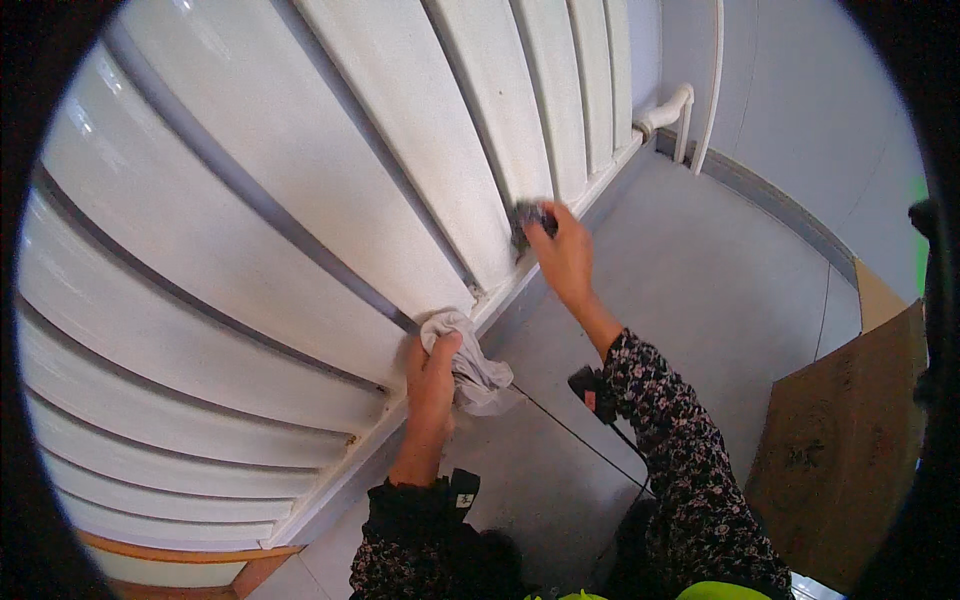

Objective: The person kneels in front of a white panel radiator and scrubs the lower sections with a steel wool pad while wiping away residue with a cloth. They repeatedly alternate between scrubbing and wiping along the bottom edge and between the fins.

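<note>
A white slatted radiator (330,172) fills the left and middle of the view, its bottom rail (499,296) running diagonally above the floor. My left hand (433,382) grips a crumpled pale cloth (476,375) against the lower end of a panel. Farther along the rail, my right hand (561,251) pinches a dark, blurred scrubber-like pad (529,221) at the foot of a gap between two panels. Specks of dirt show in some of the gaps' lower ends. Part of the pad is hidden behind my fingers.
White pipes (675,112) rise from the floor at the radiator's far end, beside a pale wall (802,105). A brown cardboard box (840,450) stands on the right of the grey floor (675,247). A thin dark cord (581,436) hangs between my arms.
</note>
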The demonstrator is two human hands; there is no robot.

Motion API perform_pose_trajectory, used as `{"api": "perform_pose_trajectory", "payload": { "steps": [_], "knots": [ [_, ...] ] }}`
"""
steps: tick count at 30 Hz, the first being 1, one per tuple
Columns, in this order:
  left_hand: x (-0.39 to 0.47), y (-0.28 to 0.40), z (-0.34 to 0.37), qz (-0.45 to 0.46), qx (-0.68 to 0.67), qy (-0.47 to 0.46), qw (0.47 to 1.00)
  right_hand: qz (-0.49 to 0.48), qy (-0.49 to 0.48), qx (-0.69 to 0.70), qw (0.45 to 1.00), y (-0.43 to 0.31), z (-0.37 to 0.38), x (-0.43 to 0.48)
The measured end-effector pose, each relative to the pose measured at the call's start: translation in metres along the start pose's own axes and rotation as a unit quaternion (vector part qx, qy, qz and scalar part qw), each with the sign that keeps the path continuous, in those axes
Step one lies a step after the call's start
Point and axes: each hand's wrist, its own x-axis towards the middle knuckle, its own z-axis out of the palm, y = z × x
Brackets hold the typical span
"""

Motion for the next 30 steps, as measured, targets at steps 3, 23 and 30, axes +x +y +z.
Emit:
{"api": "perform_pose_trajectory", "payload": {
  "steps": [3, 23, 30],
  "knots": [
    [-0.002, 0.006, 0.0, 0.007, 0.027, -0.011, 1.0, 0.004, 0.021, 0.046, 0.999, -0.001, 0.001, 0.004],
    [0.005, 0.002, -0.001, 0.0, 0.0, 0.023, 1.0, 0.052, -0.051, -0.076, 0.994, -0.003, -0.002, 0.015],
    [0.003, 0.001, 0.0, 0.015, -0.012, 0.012, 1.0, 0.109, -0.093, -0.171, 0.975, -0.012, -0.005, 0.012]
  ]
}}
